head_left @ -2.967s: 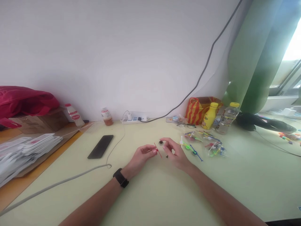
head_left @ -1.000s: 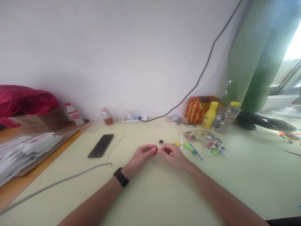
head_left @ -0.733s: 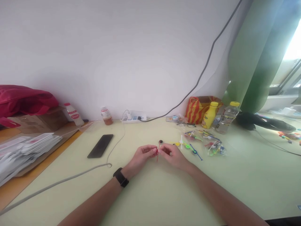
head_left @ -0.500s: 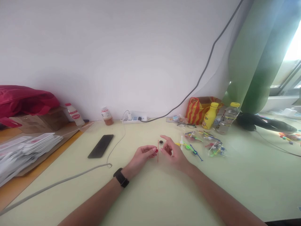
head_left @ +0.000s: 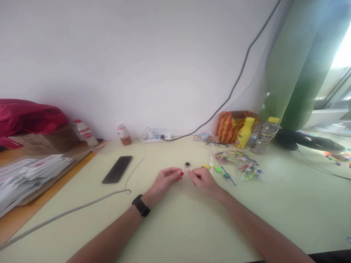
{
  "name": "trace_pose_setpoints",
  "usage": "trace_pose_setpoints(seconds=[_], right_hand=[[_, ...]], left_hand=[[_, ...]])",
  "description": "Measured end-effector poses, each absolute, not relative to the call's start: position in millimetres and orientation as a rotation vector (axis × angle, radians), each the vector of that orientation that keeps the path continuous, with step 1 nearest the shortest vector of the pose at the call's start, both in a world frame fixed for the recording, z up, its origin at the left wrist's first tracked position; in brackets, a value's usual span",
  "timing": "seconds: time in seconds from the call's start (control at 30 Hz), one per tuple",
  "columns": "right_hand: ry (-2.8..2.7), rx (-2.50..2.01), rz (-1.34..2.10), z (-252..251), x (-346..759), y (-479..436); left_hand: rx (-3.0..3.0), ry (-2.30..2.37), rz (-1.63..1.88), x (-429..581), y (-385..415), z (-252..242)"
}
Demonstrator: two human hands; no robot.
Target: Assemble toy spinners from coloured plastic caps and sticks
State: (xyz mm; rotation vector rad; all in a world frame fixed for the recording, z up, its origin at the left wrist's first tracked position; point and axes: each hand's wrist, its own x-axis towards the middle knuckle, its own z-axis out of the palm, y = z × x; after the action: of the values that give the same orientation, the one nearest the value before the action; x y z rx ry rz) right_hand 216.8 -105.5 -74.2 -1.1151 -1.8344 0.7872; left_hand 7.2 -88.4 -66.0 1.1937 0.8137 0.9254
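My left hand, a black watch on its wrist, pinches a small red plastic piece between thumb and fingertips just above the pale green table. My right hand is right beside it, fingers curled and pinched toward that piece; whether it grips anything I cannot make out. A small dark round part lies on the table just beyond both hands. Coloured plastic stick-and-hub pieces lie to the right of my right hand.
Clear bags of coloured pieces lie right of centre. A black phone and a grey cable are at the left. At the back stand a power strip, small bottles, a yellow bottle, a clear bottle and a striped bag.
Half a second ago my right hand was open and apart from the red piece, whose thin red stick stood upright; now its fingers have closed in beside the left hand and the stick no longer shows.
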Motion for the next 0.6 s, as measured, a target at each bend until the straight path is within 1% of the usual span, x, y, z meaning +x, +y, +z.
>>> trace_pose_setpoints(seconds=[0.17, 0.27, 0.43, 0.6], right_hand=[[-1.930, -1.362, 0.403, -71.7, 221.6, -105.6], [-1.982, -1.517, 0.246, -73.7, 227.9, -102.9], [-2.071, -1.678, 0.186, -80.5, 235.6, -97.9], [-2.107, -1.666, 0.217, -82.1, 236.8, -97.1]], left_hand=[[1.075, 0.843, 0.994, 5.9, -84.6, -70.3], [0.999, 0.850, 1.038, 4.2, -81.5, -72.9], [0.895, 0.836, 1.075, 1.7, -77.8, -74.3], [0.826, 0.809, 1.085, 1.0, -76.9, -73.2]])
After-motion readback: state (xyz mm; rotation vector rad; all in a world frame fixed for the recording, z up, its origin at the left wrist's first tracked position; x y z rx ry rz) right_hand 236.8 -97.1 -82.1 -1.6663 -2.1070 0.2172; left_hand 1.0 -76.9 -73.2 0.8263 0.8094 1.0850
